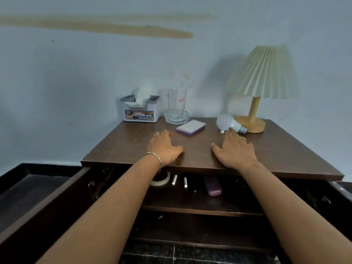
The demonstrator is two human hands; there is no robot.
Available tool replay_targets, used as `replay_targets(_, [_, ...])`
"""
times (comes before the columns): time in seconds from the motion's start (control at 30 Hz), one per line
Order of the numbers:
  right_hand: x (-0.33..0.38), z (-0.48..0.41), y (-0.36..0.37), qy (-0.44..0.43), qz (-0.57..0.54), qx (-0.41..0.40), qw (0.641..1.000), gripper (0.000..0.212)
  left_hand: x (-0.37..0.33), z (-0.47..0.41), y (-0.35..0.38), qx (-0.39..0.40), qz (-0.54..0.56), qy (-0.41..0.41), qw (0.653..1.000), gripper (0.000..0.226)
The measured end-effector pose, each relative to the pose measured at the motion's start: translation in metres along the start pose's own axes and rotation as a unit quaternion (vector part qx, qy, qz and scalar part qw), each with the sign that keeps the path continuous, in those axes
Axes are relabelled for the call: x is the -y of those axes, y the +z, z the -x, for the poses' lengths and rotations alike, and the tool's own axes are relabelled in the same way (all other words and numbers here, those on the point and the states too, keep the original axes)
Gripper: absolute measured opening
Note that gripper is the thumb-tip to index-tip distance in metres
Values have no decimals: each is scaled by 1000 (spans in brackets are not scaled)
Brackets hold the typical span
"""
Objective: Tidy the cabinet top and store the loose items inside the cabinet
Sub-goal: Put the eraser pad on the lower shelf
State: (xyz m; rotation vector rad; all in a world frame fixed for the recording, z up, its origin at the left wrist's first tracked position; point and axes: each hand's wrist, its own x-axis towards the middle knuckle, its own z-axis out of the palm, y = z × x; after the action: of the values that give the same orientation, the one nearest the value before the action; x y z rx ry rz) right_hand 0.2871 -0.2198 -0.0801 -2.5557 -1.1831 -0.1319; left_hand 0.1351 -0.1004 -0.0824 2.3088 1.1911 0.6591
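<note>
Hands [165, 147] flat on glossy wood [118, 149]

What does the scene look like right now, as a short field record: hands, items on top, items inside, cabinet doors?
left hand: flat on the cabinet top, empty
right hand: flat on top, fingertips at the light bulb
on top: tissue box, glass on a dish, purple pad, lamp
upper shelf: tape roll, two white sticks, purple case
doors: both open
</note>
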Motion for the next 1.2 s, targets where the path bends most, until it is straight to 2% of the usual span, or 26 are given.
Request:
replay_targets(0.13, [-1, -14, 6, -13, 39, -27, 999, 66, -5, -14, 9, 10, -78, -11, 997, 71])
replay_targets(0.23, [1, -21, 8, -39, 67, -17, 997, 64, -8, -19, 15, 10, -108, -4, 994, 75])
replay_targets(0.43, [4, -28, 11, -40, 86, -24, 995, 62, -13, -22, 25, 16, -210, 57, 976, 65])
replay_targets(0.63, [6, -26, 12, -47, 83, -74, 993, 55, -14, -29, 28, 48, -246, 63, 966, 66])
replay_targets(0.73, [5, -24, 12, -13, 99, -90, 991, 56, -14, -34, 30, 57, -259, 71, 962, 69])
replay_targets(0.83, [4, -25, 13, 27, 84, -78, 993, 58, -15, -38, 31, 62, -265, 80, 959, 70])
replay_targets(0.97, [4, -25, 13, 34, 55, -89, 994, 52, -15, -40, 32, 58, -259, 88, 960, 69])
replay_targets(1.13, [3, -23, 11, -1, -2, -136, 991, 28, -12, -39, 32, -3, -147, 76, 986, 55])
replay_targets(1.2, [0, -23, 10, 0, -27, -155, 988, 28, -11, -39, 31, -26, -118, 65, 991, 54])
